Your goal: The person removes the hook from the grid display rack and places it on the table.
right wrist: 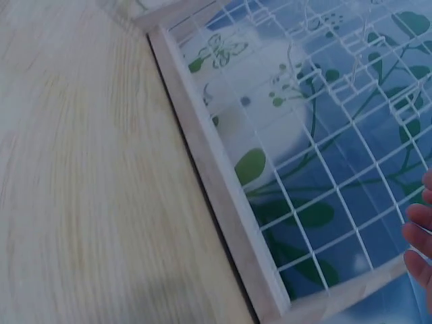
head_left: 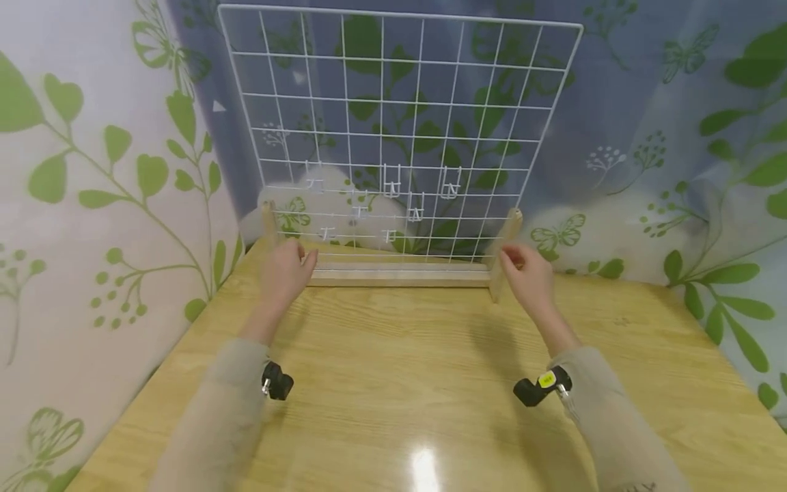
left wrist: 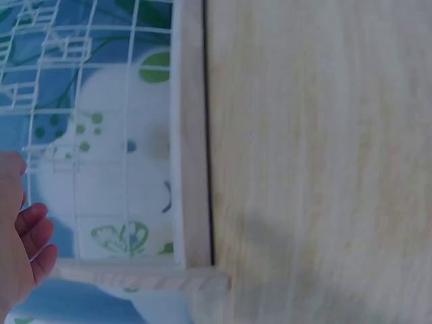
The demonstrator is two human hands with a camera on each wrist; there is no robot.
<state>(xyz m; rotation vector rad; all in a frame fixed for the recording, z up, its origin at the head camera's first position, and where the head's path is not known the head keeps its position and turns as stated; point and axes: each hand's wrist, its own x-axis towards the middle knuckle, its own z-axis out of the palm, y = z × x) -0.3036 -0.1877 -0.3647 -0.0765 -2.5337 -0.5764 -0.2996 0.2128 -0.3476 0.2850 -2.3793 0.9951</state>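
A white wire grid panel (head_left: 399, 104) stands upright in a wooden base (head_left: 399, 276). Several small white hooks (head_left: 391, 188) hang on its lower half. My left hand (head_left: 286, 270) is by the left wooden post (head_left: 268, 222), its fingers loosely bent with nothing seen between them. Beside the right wooden post (head_left: 507, 232) is my right hand (head_left: 530, 277), also loosely bent; whether it touches the post is unclear. In the left wrist view the fingers (left wrist: 37, 236) lie at the left edge, and in the right wrist view the fingers (right wrist: 418, 229) show partly at the right edge.
The base rests near the back of a light wooden table (head_left: 393, 369). Patterned cloth with green leaves hangs behind the panel (head_left: 627, 150) and along the left side (head_left: 111, 171). A small black camera is strapped at each wrist.
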